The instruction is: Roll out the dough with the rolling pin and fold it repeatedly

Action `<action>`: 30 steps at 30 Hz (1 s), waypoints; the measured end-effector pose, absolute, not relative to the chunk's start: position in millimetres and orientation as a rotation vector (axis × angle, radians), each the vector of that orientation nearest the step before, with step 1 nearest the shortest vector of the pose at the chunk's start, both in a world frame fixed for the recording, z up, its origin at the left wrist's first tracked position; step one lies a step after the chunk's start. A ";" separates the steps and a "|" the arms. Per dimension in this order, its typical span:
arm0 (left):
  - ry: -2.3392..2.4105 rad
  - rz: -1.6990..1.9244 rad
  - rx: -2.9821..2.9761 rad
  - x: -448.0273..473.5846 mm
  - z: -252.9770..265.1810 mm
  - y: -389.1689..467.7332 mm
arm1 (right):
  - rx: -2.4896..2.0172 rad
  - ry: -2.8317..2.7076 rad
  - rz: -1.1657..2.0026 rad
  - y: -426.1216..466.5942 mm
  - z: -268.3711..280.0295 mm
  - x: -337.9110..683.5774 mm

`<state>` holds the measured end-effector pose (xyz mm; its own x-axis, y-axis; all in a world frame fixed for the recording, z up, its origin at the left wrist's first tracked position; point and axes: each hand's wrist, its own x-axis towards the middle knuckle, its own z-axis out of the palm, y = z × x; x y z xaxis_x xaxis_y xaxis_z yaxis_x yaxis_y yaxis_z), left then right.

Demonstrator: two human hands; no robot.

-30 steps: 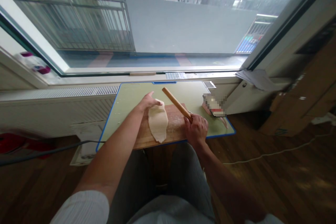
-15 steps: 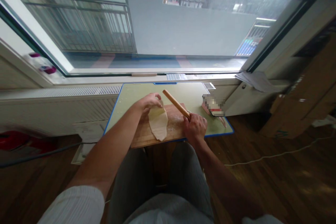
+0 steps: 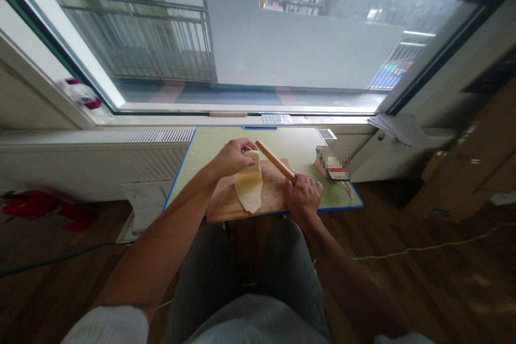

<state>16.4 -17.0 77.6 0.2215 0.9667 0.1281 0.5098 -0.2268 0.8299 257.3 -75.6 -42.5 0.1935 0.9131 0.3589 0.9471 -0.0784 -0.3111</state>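
A flat, pale sheet of dough (image 3: pixel 249 188) lies partly on a wooden cutting board (image 3: pixel 223 205). My left hand (image 3: pixel 238 155) pinches its far end and holds that end up off the board, so the sheet bends there. My right hand (image 3: pixel 305 193) is closed round the near end of a wooden rolling pin (image 3: pixel 276 162). The pin slants up and to the left, its far tip close to my left fingers and apart from the dough. White flour dusts the board between the dough and my right hand.
The board rests on a small green table (image 3: pixel 298 142) with a blue edge, over my knees. A partly blurred package (image 3: pixel 336 166) sits at its right. Ahead are a radiator (image 3: pixel 161 137) and window. A red fire extinguisher (image 3: pixel 44 207) stands left, a cardboard box (image 3: pixel 455 172) right.
My left hand has raised the far end of the dough higher, and the sheet now bends beneath the fingers. My right hand keeps its grip on the rolling pin. The whole view has shifted slightly.
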 end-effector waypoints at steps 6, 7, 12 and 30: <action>1.277 0.992 1.841 21.3 95.4 -31.4 | -2.001 -1.729 -0.111 -75.5 -42.8 257.1; 1.262 0.996 1.846 22.5 98.7 -35.0 | -1.996 -1.728 -0.120 -75.3 -43.3 257.2; 1.207 0.994 1.909 28.0 114.7 -55.5 | -1.993 -1.728 -0.143 -74.8 -45.1 257.7; 1.008 1.519 1.433 27.5 145.1 -52.1 | -2.048 -1.810 -0.129 -75.3 -45.9 265.0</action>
<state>27.5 -52.1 145.1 -0.0388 0.9315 0.3617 -0.0287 -0.3628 0.9314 265.0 -75.3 -45.9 0.1562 0.9314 0.3287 0.9687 -0.0794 -0.2353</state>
